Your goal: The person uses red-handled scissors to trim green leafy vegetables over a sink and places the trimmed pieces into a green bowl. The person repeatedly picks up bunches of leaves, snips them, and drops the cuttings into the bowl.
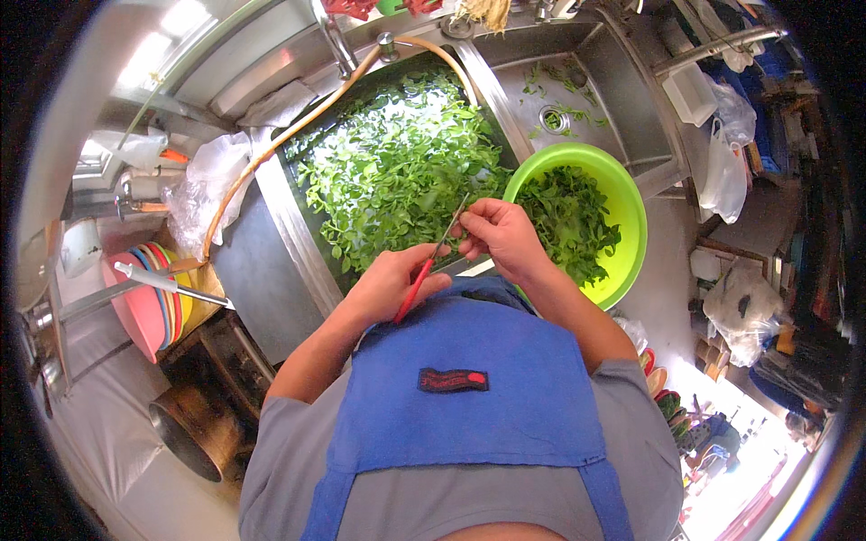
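Note:
My left hand [399, 276] holds a slim red-handled cutting tool [413, 291], its narrow metal blade slanting up and away from me. Close to the blade's tip, my right hand [504, 237] has its thumb and fingers pinched together; whether a small piece of stem is between them is too small to tell. Both hands are over the near edge of a steel sink basin [511, 125] where a heap of leafy greens [399, 169] lies in water. Right of my right hand, a lime-green plastic bowl [632, 230] contains darker cut leaves [568, 216].
A second steel basin [616, 101] has leaf scraps around its drain [553, 120]. A tan hose [270, 145] runs across the sink, below a faucet [335, 40]. At left are stacked coloured basins [139, 304], a white-handled tool [152, 277] and a metal pot [193, 433]. Plastic bags [724, 169] hang at right.

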{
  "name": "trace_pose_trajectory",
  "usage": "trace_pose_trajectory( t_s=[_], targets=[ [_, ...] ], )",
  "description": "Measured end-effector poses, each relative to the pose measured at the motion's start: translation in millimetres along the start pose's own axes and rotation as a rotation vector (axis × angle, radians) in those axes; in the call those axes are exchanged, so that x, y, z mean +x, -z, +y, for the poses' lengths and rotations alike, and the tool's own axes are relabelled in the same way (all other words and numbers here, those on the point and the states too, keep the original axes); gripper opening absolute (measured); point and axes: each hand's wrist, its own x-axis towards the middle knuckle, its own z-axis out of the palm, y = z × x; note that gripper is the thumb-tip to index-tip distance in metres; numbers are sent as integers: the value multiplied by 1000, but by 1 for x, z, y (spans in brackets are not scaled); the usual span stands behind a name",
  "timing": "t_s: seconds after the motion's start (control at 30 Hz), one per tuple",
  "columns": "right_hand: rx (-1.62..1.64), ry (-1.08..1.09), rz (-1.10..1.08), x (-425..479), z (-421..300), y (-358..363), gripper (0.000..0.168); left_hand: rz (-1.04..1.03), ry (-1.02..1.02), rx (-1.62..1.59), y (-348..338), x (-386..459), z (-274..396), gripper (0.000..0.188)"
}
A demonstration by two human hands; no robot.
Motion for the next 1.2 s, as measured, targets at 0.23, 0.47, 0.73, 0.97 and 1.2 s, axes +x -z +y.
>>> trace_pose_trajectory(
  t_s=[0.23,0.47,0.73,0.97,1.2],
  targets=[
    [-127,110,90,21,-4,42,14,34,125,-218,0,11,-34,47],
    [-254,408,608,20,-66,160,37,34,164,-144,1,21,-63,57],
    [-1299,97,527,-19,48,227,23,-11,87,-11,-6,27,-67,56],
    [-1442,-82,521,-6,88,198,24,-19,55,103,-5,33,-70,55],
    [-1332,51,579,-15,83,198,24,-8,74,155,-3,30,-68,53]
  ],
)
